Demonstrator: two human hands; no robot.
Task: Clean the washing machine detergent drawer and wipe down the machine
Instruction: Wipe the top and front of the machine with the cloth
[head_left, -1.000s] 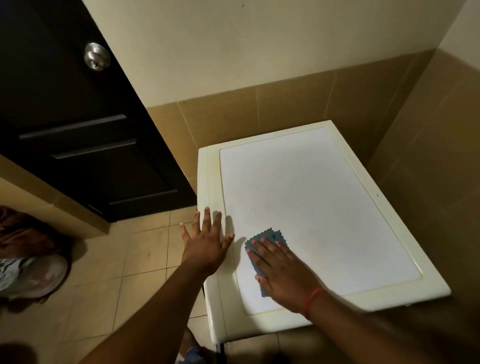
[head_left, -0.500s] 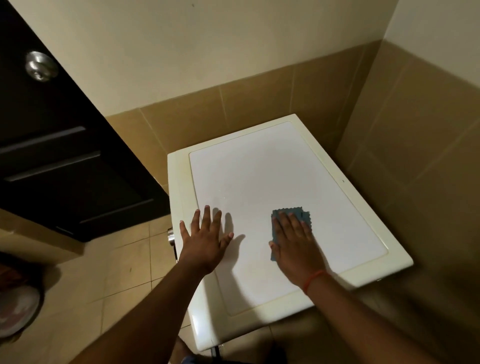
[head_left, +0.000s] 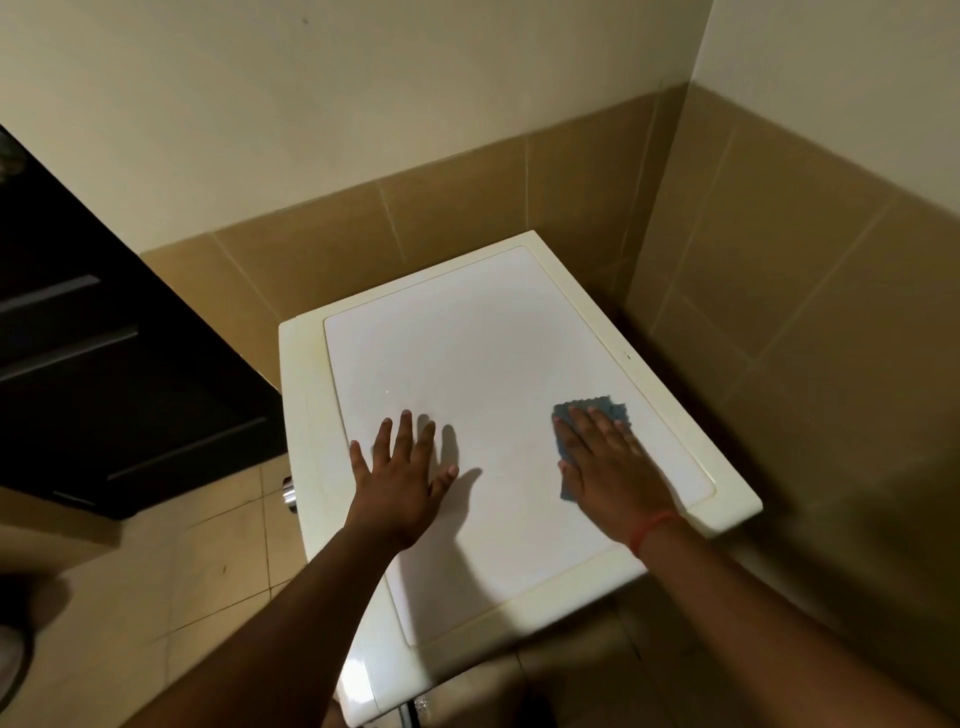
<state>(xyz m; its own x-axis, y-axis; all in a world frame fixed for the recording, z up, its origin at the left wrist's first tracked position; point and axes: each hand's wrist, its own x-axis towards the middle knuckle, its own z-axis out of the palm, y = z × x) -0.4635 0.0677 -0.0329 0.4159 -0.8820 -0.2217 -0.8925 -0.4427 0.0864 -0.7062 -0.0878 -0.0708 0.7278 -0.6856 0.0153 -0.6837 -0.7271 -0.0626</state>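
Cloth (head_left: 589, 415), soft and limp, is lying pressed under the flat right hand (head_left: 610, 467) while the left hand (head_left: 402, 478) is resting spread, holding nothing, on the machine top (head_left: 467, 353).

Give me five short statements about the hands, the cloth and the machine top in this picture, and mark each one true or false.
1. The right hand presses a blue-grey cloth flat on the white washing machine top. True.
2. The left hand grips a sponge. False: it holds nothing, its fingers spread over the top.
3. A red band circles the right wrist. True.
4. The cloth hangs off the machine's edge. False: it lies on the white panel.
5. A bottle stands on the top. False: only hands and cloth are there.
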